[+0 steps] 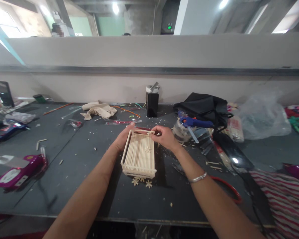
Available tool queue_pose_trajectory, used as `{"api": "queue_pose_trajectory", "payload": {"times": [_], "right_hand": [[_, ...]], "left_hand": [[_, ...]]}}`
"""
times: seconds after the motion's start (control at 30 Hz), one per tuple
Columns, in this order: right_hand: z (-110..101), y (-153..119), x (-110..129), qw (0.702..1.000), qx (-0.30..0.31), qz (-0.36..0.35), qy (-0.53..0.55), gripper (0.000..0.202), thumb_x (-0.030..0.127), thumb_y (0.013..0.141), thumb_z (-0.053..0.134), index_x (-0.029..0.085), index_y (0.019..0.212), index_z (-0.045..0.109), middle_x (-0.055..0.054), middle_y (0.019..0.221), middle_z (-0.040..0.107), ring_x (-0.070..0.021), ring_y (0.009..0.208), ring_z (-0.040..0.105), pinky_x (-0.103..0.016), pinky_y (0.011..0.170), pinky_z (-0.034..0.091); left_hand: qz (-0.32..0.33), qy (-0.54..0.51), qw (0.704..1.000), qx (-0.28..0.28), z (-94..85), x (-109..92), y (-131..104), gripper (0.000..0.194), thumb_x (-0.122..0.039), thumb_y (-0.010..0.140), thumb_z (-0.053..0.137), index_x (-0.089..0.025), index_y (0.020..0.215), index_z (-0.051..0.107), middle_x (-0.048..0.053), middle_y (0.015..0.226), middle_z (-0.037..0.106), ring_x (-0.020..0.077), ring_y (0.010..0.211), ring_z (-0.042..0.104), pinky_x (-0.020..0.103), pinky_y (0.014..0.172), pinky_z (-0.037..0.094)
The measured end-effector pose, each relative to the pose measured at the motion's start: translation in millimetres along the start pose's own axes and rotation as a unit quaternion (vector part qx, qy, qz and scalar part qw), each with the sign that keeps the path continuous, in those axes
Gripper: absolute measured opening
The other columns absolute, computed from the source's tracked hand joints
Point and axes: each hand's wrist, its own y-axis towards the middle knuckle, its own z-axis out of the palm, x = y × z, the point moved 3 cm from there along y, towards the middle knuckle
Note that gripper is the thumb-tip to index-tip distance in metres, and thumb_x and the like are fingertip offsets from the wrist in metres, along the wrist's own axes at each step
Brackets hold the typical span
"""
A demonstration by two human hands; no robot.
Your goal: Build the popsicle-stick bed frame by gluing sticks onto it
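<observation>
A small box-like frame [141,152] of pale wooden sticks is tilted above the dark table, its slatted floor facing me. My left hand [124,136] holds its far left corner, with the fingers partly hidden behind it. At the far right corner, my right hand [161,135] pinches the frame's edge between thumb and fingers; whether a small piece is also in that pinch is too small to tell. One star-shaped stick piece [148,149] shows on the slats. Just below the frame's near edge, several more star pieces [149,183] lie on the table.
A blue glue gun [195,122] rests on a jar [181,131] right of my hands. Beyond the frame stands a phone [152,105]. A magenta glue gun [21,171] lies left; a black bag [204,106], plastic bag [262,116] and striped cloth [284,202] are right.
</observation>
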Motion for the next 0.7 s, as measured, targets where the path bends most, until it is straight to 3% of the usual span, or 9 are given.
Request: {"api": "queue_pose_trajectory", "payload": {"times": [0.4,0.7], "right_hand": [[-0.4,0.4,4.6,1.000,0.006,0.002,-0.004,0.009,0.026,0.070,0.060,0.017,0.071,0.062,0.001,0.064,0.061,-0.0107,0.057,0.052,-0.022,0.055,0.041],[-0.5,-0.3,3.6,1.000,0.003,0.005,-0.005,0.010,0.027,0.071,0.060,0.018,0.070,0.061,0.002,0.063,0.060,-0.0109,0.056,0.052,-0.023,0.056,0.041]], "left_hand": [[-0.017,0.007,0.999,-0.030,-3.6,2.9,-0.1,0.062,-0.064,0.077,0.048,-0.008,0.087,0.073,0.014,0.077,0.073,0.0251,0.067,0.066,0.034,0.066,0.049],[-0.005,0.004,1.000,-0.019,-1.4,1.4,0.6,0.062,-0.063,0.077,0.049,-0.007,0.089,0.072,0.016,0.080,0.073,0.0250,0.070,0.067,0.033,0.067,0.049]]}}
